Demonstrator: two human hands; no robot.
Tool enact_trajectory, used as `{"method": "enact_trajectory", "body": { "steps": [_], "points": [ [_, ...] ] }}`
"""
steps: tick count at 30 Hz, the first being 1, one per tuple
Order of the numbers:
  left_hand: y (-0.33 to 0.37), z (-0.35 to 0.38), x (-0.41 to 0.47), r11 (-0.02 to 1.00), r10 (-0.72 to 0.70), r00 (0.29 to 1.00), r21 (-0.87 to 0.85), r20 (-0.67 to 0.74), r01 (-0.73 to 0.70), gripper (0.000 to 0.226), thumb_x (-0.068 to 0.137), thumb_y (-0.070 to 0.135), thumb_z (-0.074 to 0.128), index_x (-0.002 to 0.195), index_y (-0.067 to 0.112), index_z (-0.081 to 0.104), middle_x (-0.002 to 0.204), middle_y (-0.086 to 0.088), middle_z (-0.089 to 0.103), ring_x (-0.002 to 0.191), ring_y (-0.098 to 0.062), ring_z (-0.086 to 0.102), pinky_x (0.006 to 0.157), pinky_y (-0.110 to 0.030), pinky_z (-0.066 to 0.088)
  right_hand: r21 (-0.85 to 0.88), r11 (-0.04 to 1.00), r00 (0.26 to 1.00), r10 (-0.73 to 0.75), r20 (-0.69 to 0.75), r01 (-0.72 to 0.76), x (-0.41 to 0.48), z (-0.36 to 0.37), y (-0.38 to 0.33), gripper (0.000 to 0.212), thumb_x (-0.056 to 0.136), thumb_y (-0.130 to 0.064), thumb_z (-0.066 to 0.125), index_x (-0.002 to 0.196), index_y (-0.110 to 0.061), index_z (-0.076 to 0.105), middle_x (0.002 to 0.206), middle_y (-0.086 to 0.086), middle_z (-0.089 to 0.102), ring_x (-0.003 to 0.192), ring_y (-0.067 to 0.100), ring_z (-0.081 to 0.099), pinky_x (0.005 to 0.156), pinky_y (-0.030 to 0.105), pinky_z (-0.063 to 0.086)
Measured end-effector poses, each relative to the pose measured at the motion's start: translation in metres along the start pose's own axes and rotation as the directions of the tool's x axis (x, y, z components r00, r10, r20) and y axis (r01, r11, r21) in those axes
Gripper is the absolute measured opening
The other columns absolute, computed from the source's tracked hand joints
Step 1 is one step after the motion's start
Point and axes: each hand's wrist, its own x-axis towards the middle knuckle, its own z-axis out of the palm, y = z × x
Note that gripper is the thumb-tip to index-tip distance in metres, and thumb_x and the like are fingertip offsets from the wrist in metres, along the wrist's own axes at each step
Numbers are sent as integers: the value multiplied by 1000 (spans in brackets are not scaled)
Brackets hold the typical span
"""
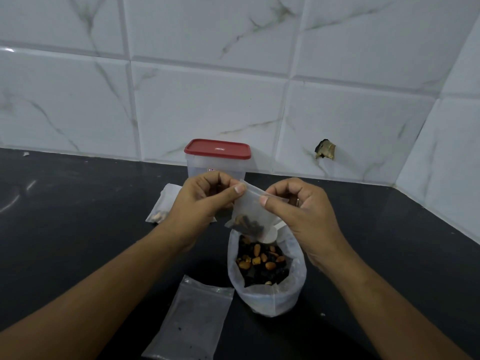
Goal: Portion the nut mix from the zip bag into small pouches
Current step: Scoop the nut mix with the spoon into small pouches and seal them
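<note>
Pinching a small pouch (253, 213) by its top edge, left hand (200, 203) and right hand (298, 216) hold it, fingers closed, just above the open zip bag (267, 281) of nuts; an empty pouch (192, 320) lies at the bag's eight o'clock.

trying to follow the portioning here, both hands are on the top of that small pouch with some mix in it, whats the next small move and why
Probably press the zip strip shut. The left hand and right hand pinch the top edge of the small pouch, which already holds nut mix at its bottom and hangs over the open zip bag. An empty pouch lies ready for the next portion.
</note>
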Motion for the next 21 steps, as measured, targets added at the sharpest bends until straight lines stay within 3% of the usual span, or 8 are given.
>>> {"method": "enact_trajectory", "body": {
  "steps": [4,8,12,16,21],
  "points": [
    [-1,-3,2,1000,10,1000,11,-12,-10,13,94,9,65,97,-4,67,86,-3,71,81,-13,68,72,-24,57,-4,1000,1000,7,4,-7,1,-2,-1,6,89,-12,80,88,-17,77,86,4,75,82,25,69,76,33,59],
    [0,-5,3,1000,14,999,13,-39,-13,13,91,15,67,93,2,68,89,-4,72,84,-16,69,74,-28,59,2,1000,1000,14,0,-14,2,-4,-2,4,89,-12,79,88,-16,78,86,3,75,78,12,69,73,23,58],
    [-1,-5,4,1000,11,998,3,-65,-11,16,94,14,65,96,-1,67,90,-7,71,84,-19,67,73,-31,58,39,998,999,47,-17,-46,3,-6,-1,6,87,-17,82,90,-14,78,86,2,76,81,13,70,75,25,58],
    [-1,-2,2,1000,-13,997,-5,-71,12,15,98,15,63,97,1,66,93,-10,69,86,-24,66,76,-42,57,129,989,996,77,-41,-72,3,-7,0,10,86,-18,83,87,-10,77,85,5,78,80,17,72,76,28,59],
    [1,-1,2,1000,-17,995,-26,-96,14,10,99,13,61,97,4,65,88,-5,70,78,-16,68,65,-29,59,186,978,995,100,-15,-96,4,-7,2,7,93,-15,75,95,-9,79,81,2,76,74,11,69,72,20,55]
  ]
}}
